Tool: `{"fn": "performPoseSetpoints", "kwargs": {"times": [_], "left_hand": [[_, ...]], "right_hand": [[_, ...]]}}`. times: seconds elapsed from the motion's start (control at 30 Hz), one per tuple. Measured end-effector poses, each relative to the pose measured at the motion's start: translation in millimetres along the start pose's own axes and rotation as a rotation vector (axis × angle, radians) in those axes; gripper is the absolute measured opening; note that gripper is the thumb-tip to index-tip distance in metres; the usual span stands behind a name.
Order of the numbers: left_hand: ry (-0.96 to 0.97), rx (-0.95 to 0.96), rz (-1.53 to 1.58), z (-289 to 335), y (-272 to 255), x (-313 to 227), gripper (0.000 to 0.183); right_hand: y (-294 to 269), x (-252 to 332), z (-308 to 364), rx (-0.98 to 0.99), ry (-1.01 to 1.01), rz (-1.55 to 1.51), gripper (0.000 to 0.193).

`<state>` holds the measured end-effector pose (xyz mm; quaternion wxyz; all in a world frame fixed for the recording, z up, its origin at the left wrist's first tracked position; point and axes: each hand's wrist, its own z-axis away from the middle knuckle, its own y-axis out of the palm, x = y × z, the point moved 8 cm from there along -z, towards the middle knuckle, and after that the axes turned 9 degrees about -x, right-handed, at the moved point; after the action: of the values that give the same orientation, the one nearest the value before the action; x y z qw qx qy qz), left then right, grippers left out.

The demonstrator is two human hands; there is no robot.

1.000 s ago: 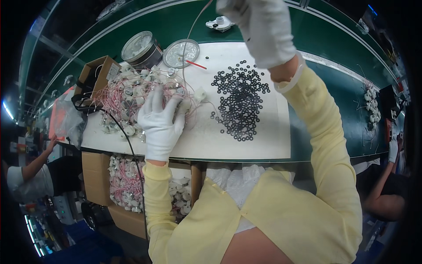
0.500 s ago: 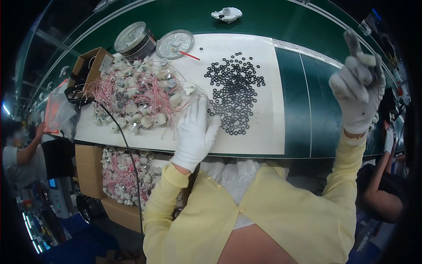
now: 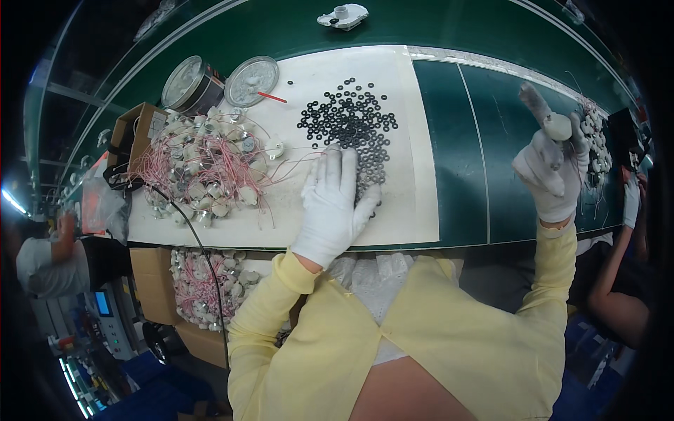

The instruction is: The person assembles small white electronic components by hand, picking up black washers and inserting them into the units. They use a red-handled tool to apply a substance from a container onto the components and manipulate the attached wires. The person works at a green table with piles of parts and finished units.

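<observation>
My left hand (image 3: 328, 203), in a white glove, lies flat with its fingers stretched out over the left edge of a spread of small black rings (image 3: 354, 130). Its palm covers some of the sheet, and whatever lies under the fingers is hidden. A thin pink wire runs from the pile of wired white parts (image 3: 203, 165) to its fingertips. Raised at the right, my right hand (image 3: 551, 165) grips a small white round part (image 3: 559, 127) between its fingers. Grey smears mark that glove, and one finger points up.
A tin (image 3: 189, 85) and its greasy round lid (image 3: 251, 81) with a red stick (image 3: 272, 97) stand at the back left. A white housing (image 3: 343, 16) sits on the far green surface. More wired parts (image 3: 595, 151) lie at the right, near another person's gloved hand (image 3: 631, 202).
My left hand has slid right, onto the edge of the black rings. My right hand has lowered and turned, still gripping the white round part. The whole view has shifted slightly.
</observation>
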<state>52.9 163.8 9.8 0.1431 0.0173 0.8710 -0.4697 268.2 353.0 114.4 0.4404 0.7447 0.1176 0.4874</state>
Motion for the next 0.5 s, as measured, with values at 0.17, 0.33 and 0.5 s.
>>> {"fn": "performPoseSetpoints", "kwargs": {"times": [0.17,0.33,0.5], "left_hand": [[-0.122,0.032,0.01,-8,-3,10,0.07],[-0.008,-0.162,-0.217,-18,-56,40,0.058],[0.009,-0.135,-0.422,-4,-77,87,0.055]], "right_hand": [[-12,-7,-1,-0.125,0.014,0.04,0.07],[-22,-4,7,-0.115,0.002,0.012,0.068],[-55,-19,16,-0.36,0.041,0.338,0.058]]}}
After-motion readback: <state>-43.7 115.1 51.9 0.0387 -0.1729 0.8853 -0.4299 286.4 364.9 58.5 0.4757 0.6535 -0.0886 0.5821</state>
